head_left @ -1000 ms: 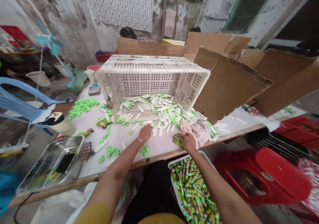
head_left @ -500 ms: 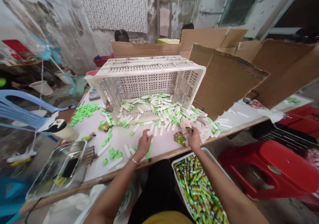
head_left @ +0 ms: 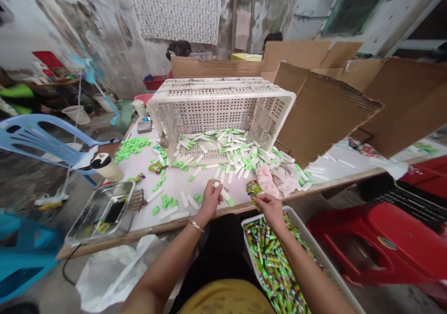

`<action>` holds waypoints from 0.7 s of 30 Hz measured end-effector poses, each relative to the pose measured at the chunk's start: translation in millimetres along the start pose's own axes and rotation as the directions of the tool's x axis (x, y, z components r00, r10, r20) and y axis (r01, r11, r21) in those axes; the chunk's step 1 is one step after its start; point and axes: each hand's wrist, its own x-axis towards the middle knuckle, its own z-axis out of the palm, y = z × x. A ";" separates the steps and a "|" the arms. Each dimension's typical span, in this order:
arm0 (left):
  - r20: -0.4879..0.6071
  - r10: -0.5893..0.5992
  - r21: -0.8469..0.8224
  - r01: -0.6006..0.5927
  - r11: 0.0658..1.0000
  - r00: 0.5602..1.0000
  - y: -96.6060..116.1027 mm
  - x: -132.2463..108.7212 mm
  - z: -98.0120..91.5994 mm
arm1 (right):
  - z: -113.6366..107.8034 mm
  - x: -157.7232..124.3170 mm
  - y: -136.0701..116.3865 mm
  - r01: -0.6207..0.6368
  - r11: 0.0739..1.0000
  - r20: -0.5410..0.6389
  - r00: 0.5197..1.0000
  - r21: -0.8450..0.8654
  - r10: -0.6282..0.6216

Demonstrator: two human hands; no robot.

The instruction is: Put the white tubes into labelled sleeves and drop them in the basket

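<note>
My left hand [head_left: 210,199] is closed around a white tube with a green cap [head_left: 226,195], held slantwise over the table's front edge. The fingers of my right hand [head_left: 268,206] are pinched at the edge of a small pile of printed green-yellow wrappers [head_left: 253,188]. Just right of the wrappers lies a crumpled pink cloth [head_left: 275,180]. Many white tubes with green caps [head_left: 240,158] spill from a white plastic crate [head_left: 218,113] tipped on its side. Below my right forearm stands a white bin [head_left: 248,249] full of wrapped green tubes [head_left: 275,258].
Loose green caps [head_left: 131,149] are heaped on the left of the table. A metal tray [head_left: 101,211] and a cream tumbler [head_left: 109,167] stand near the left edge. Cardboard [head_left: 314,113] rises at the right. A red stool [head_left: 380,239] and a blue chair [head_left: 63,141] flank the table.
My right hand has moved from the pink cloth down and left to the wrappers. My left hand has turned the tube so its green cap points toward the lower right. The view has shifted left.
</note>
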 end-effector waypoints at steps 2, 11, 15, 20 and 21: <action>-0.001 0.009 -0.003 -0.009 1.000 1.000 5.3 -4.1 0.0 | 0.1 -9.4 -6.2 0.030 0.999 0.054 0.998 -0.015 -0.029; 0.080 0.075 -0.001 -0.075 0.997 0.994 25.1 -16.3 12.3 | 5.2 -28.5 -17.5 -0.004 0.989 0.172 0.985 0.145 -0.021; 0.098 0.075 0.001 -0.075 0.997 0.992 24.8 -18.8 15.4 | 2.8 -32.5 -20.3 0.023 0.998 0.172 0.984 0.055 -0.033; 0.082 0.075 0.003 -0.075 0.997 0.994 23.8 -19.2 14.6 | 0.2 -37.3 -22.6 0.090 0.995 0.210 0.975 -0.040 -0.079; 0.074 0.081 -0.003 -0.081 0.997 0.994 24.7 -19.0 14.4 | -0.1 -38.0 -22.7 0.101 0.994 0.212 0.973 -0.050 -0.089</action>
